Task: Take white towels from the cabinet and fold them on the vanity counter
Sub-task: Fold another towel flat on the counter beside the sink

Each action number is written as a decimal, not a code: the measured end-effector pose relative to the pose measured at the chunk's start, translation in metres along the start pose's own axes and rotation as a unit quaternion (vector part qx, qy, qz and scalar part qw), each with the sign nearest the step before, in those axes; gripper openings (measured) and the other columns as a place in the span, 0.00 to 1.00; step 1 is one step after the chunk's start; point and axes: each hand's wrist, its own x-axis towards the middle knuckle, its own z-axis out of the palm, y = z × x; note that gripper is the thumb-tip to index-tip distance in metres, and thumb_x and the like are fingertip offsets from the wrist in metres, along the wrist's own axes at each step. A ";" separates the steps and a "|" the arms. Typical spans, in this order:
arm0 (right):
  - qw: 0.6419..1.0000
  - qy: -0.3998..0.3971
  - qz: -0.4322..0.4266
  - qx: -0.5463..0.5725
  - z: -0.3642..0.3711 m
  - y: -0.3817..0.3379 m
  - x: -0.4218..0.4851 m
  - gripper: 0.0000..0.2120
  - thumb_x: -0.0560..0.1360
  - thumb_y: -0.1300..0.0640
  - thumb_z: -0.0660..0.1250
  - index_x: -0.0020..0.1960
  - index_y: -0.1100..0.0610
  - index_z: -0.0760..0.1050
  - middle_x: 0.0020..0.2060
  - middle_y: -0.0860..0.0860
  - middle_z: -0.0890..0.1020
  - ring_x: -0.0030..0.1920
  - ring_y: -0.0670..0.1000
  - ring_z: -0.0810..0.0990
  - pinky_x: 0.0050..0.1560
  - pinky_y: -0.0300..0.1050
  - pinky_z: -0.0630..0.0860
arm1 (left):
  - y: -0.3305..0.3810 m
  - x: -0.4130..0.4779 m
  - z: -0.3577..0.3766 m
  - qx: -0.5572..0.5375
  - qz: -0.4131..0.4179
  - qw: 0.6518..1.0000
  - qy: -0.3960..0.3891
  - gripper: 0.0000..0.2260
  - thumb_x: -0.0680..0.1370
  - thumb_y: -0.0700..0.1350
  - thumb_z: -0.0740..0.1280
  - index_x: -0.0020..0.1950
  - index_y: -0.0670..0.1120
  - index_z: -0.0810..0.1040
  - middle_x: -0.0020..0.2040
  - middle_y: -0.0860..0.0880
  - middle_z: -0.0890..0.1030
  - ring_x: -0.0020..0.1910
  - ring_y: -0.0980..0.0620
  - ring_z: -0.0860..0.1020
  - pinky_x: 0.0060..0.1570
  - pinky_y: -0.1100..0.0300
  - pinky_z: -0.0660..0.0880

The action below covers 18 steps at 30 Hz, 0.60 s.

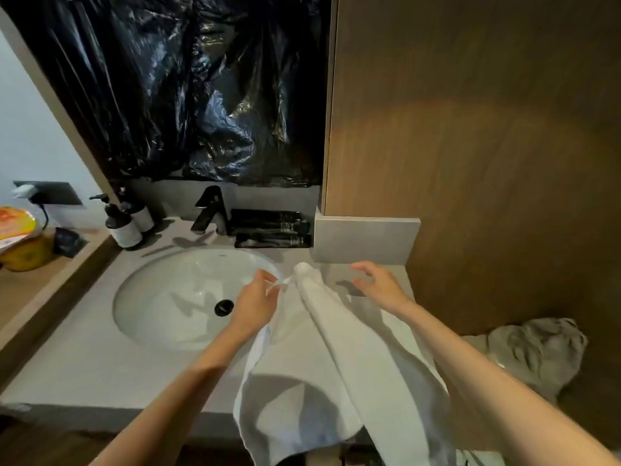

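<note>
White towel (339, 358) draped on the vanity counter (84, 361), one hand gripping it.
Head view: the print on the black tubes (272, 227) and the labels on the pump bottles (126, 227) are too blurred to read. The left hand (255, 304) pinches the towel's far edge beside the sink (174, 297). The right hand (379, 284) hovers just right of the towel, fingers loosely spread, holding nothing. The towel runs between the forearms and hangs over the counter's front edge.

No legible text or labels.
</note>
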 end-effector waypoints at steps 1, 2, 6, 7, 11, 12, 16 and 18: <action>1.000 -0.007 0.024 -0.017 0.002 0.014 -0.004 0.17 0.79 0.61 0.65 0.67 0.60 0.72 0.64 0.52 0.75 0.66 0.52 0.72 0.56 0.34 0.64 | -0.001 0.001 0.010 0.000 0.026 1.000 -0.013 0.09 0.81 0.44 0.61 0.59 0.43 0.71 0.47 0.48 0.77 0.46 0.46 0.76 0.41 0.58 0.65; 0.998 -0.013 0.052 -0.030 0.004 0.029 -0.009 0.18 0.78 0.61 0.65 0.67 0.61 0.72 0.65 0.54 0.75 0.66 0.53 0.72 0.57 0.34 0.64 | -0.001 0.001 0.018 -0.005 0.049 0.998 -0.031 0.09 0.81 0.44 0.62 0.60 0.43 0.71 0.48 0.48 0.76 0.46 0.48 0.75 0.41 0.59 0.65; 0.977 -0.019 0.193 -0.085 0.015 0.074 -0.037 0.29 0.75 0.55 0.68 0.74 0.53 0.62 0.71 0.56 0.69 0.71 0.58 0.66 0.67 0.47 0.63 | -0.008 0.001 0.056 -0.012 0.116 0.981 -0.154 0.17 0.81 0.45 0.62 0.69 0.52 0.67 0.49 0.50 0.75 0.50 0.50 0.76 0.46 0.62 0.67; 0.972 -0.008 0.214 -0.095 0.019 0.079 -0.045 0.32 0.75 0.54 0.68 0.75 0.52 0.59 0.72 0.55 0.67 0.72 0.59 0.64 0.68 0.48 0.61 | -0.011 0.000 0.065 0.000 0.128 0.973 -0.192 0.20 0.80 0.44 0.62 0.72 0.54 0.65 0.52 0.49 0.76 0.53 0.50 0.76 0.49 0.63 0.68; 0.955 0.082 0.277 -0.067 0.043 0.084 -0.069 0.32 0.76 0.51 0.66 0.75 0.56 0.59 0.71 0.56 0.66 0.73 0.61 0.58 0.69 0.51 0.60 | -0.034 -0.003 0.097 0.080 0.147 0.934 -0.316 0.23 0.82 0.43 0.58 0.77 0.54 0.60 0.73 0.49 0.69 0.70 0.49 0.68 0.68 0.62 0.61; 0.951 0.114 0.283 -0.041 0.046 0.082 -0.071 0.27 0.75 0.47 0.66 0.70 0.57 0.64 0.65 0.56 0.69 0.70 0.60 0.62 0.66 0.52 0.63 | -0.039 -0.004 0.102 0.087 0.141 0.932 -0.322 0.23 0.82 0.42 0.57 0.77 0.53 0.60 0.73 0.48 0.68 0.71 0.48 0.67 0.68 0.62 0.60; 0.938 0.175 0.298 0.003 0.047 0.094 -0.062 0.16 0.73 0.45 0.65 0.51 0.56 0.68 0.48 0.57 0.73 0.55 0.58 0.75 0.49 0.47 0.65 | -0.055 -0.002 0.109 0.080 0.137 0.939 -0.306 0.20 0.82 0.40 0.56 0.75 0.50 0.65 0.73 0.48 0.69 0.70 0.48 0.69 0.69 0.63 0.59; 0.933 0.159 0.320 -0.029 0.046 0.097 -0.057 0.16 0.76 0.50 0.66 0.57 0.60 0.72 0.54 0.59 0.76 0.59 0.60 0.74 0.52 0.47 0.68 | -0.060 0.002 0.109 0.075 0.148 0.935 -0.313 0.20 0.82 0.40 0.57 0.74 0.49 0.67 0.72 0.49 0.70 0.70 0.49 0.69 0.68 0.65 0.59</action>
